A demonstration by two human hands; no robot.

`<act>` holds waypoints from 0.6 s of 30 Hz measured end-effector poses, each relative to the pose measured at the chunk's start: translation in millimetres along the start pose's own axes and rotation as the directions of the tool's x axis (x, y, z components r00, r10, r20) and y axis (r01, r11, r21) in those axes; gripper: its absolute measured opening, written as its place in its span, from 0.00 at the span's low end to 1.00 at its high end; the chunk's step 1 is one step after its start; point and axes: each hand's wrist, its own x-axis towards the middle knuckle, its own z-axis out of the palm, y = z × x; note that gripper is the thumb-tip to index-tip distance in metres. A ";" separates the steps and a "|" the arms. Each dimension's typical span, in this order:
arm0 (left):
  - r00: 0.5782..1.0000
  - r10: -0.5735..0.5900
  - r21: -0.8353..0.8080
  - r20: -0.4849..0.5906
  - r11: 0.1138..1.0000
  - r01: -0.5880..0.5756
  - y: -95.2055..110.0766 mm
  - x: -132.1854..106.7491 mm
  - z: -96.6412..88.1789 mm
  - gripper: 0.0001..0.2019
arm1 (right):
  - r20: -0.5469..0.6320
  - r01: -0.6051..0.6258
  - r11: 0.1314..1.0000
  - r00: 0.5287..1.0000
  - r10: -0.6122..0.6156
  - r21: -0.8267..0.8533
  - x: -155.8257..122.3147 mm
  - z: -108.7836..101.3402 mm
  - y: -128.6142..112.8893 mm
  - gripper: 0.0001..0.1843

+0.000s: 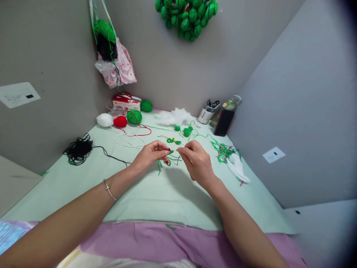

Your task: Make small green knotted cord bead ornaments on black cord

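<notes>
My left hand (pixel 150 154) pinches a small green and red crochet piece (pixel 168 152) above the pale green table (pixel 145 193). Green yarn tails hang down from the piece. My right hand (pixel 195 160) is closed in a pinch right beside it, fingertips nearly touching the piece; it seems to grip a thin hook or needle, too fine to name. A silver bracelet (pixel 109 190) is on my left wrist.
Green (pixel 134 116), red (pixel 120 121) and white (pixel 105 120) yarn balls lie at the back left, black yarn (pixel 79 149) at the left. White stuffing (pixel 175 116), small green pieces (pixel 186 131), a pen cup (pixel 206 113), a dark phone (pixel 224 122) and yarn scraps (pixel 225 152) sit behind and right.
</notes>
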 end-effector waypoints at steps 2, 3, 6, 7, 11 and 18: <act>1.000 0.002 0.003 0.002 1.000 -0.002 -0.9 0.4 -0.3 0.13 | 0.016 0.000 1.000 1.000 0.001 -0.004 -0.2 -0.1 0.4 0.11; 1.000 0.003 0.004 0.002 1.000 -0.003 -1.2 0.6 -0.3 0.13 | 0.025 0.000 1.000 1.000 0.001 -0.006 -0.3 -0.2 0.4 0.11; 1.000 -0.006 0.007 0.016 1.000 0.006 -0.7 0.5 -0.1 0.13 | 0.061 -0.004 1.000 0.998 0.004 0.000 -0.7 -0.8 0.7 0.12; 1.000 -0.015 0.006 0.025 1.000 0.015 -0.1 0.2 -0.1 0.13 | 0.074 -0.012 1.000 0.997 0.011 0.010 -0.7 -1.3 1.3 0.12; 0.994 -0.062 0.004 0.096 0.998 0.061 3.4 -1.1 -2.7 0.12 | 0.122 -0.079 0.986 0.991 0.061 0.145 0.8 -6.0 6.4 0.12; 0.978 -0.106 0.066 0.182 0.993 0.095 5.4 -1.3 -7.7 0.12 | 0.207 -0.142 0.937 0.975 0.077 0.321 4.6 -15.3 12.4 0.11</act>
